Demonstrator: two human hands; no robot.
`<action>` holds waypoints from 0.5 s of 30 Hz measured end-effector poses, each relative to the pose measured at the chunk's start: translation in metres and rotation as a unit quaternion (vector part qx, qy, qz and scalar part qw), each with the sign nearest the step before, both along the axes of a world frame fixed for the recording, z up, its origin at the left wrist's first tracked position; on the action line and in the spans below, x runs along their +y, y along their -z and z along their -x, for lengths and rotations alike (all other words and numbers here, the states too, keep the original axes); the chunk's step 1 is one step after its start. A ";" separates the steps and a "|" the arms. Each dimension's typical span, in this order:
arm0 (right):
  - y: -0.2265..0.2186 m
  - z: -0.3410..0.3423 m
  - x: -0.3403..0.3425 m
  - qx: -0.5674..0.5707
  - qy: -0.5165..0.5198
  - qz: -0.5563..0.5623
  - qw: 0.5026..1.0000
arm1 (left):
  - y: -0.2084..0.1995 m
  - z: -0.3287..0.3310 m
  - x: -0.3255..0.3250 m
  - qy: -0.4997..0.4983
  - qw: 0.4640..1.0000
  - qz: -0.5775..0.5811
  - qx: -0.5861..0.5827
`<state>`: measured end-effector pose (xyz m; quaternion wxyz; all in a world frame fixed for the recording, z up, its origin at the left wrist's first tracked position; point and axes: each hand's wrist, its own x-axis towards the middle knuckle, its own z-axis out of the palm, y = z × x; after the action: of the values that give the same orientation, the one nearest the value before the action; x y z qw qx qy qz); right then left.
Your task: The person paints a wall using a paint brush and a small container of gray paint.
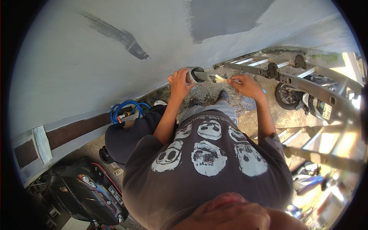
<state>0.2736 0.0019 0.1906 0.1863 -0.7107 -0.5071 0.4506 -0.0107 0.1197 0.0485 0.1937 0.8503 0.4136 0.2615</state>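
My left hand point(179, 83) is wrapped around a small paint can point(189, 76), tilted so that its mouth faces right. In my right hand point(246, 86), the fingers pinch the pale handle of a paintbrush point(221, 79). The brush's grey-stained head reaches into the can's mouth, where its tip is hidden. Just beyond both hands rises a light grey wall point(153, 34). It carries a dark grey streak point(124, 40) on the left and a larger dark grey patch point(226, 19) at the top.
A metal ladder point(281, 73) stretches across the right side, with a motorcycle point(289, 96) beneath it. A coiled blue hose point(126, 111) lies by the wall's foot, next to a person in dark clothes point(132, 134). Another motorcycle point(82, 189) stands at the lower left.
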 end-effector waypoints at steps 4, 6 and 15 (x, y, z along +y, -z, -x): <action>0.013 0.004 0.011 -0.042 -0.038 0.009 0.998 | -0.006 -0.004 -0.003 0.018 1.000 -0.016 0.013; 0.020 0.009 0.012 -0.130 -0.053 -0.053 0.989 | -0.007 -0.006 -0.004 0.032 0.999 -0.025 0.010; 0.021 0.005 0.002 -0.202 0.003 -0.087 0.976 | -0.002 -0.008 -0.003 0.024 0.999 -0.003 0.027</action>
<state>0.2688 0.0037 0.1692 0.1426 -0.7694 -0.5697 0.2514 -0.0025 0.1167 0.0504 0.1864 0.8674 0.3971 0.2350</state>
